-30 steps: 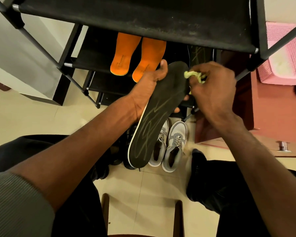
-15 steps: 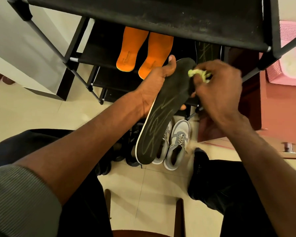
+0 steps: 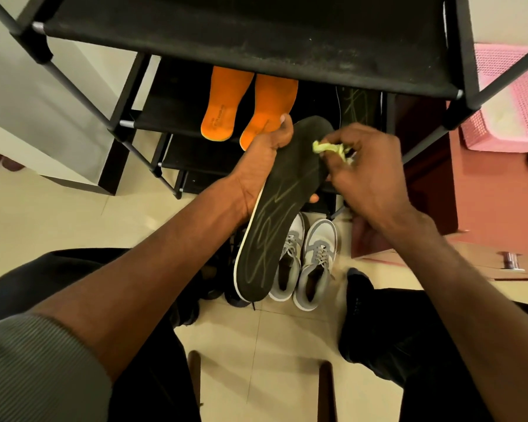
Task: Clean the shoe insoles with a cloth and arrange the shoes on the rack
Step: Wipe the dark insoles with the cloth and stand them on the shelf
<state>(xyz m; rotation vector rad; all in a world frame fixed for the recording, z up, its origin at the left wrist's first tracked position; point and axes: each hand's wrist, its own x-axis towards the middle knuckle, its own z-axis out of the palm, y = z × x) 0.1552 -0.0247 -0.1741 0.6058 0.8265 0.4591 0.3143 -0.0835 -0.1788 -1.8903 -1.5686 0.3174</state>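
Gripping the black insole (image 3: pixel 275 214) near its toe end, the left hand (image 3: pixel 256 172) has its thumb over the near edge and a fingertip showing past the far edge. The right hand (image 3: pixel 369 178) is closed on a small bunched yellow-green cloth (image 3: pixel 329 149), pressed against the insole's toe end. One insole is held, tilted, its heel end hanging toward the person over the shoes on the floor; pale scribbled lines run along its dark face and a white rim shows along its left edge.

Beyond the insole's toe end, two orange insoles (image 3: pixel 226 108) lie side by side on a lower shelf of the black rack (image 3: pixel 256 35); small print is stamped on the heel of the left one, too small to read. Right of them on the same shelf, one more dark insole with similar pale lines (image 3: pixel 352 108) is partly hidden under the top shelf.

Below the insole's heel end, two grey-and-white lace-up sneakers (image 3: pixel 311 263) stand as a pair on the tiled floor (image 3: pixel 272 345). Dark shoes (image 3: pixel 235 296) sit left of them, mostly hidden behind the insole, so their number cannot be told. A pink mesh basket (image 3: pixel 509 95) is well to the right of the rack.
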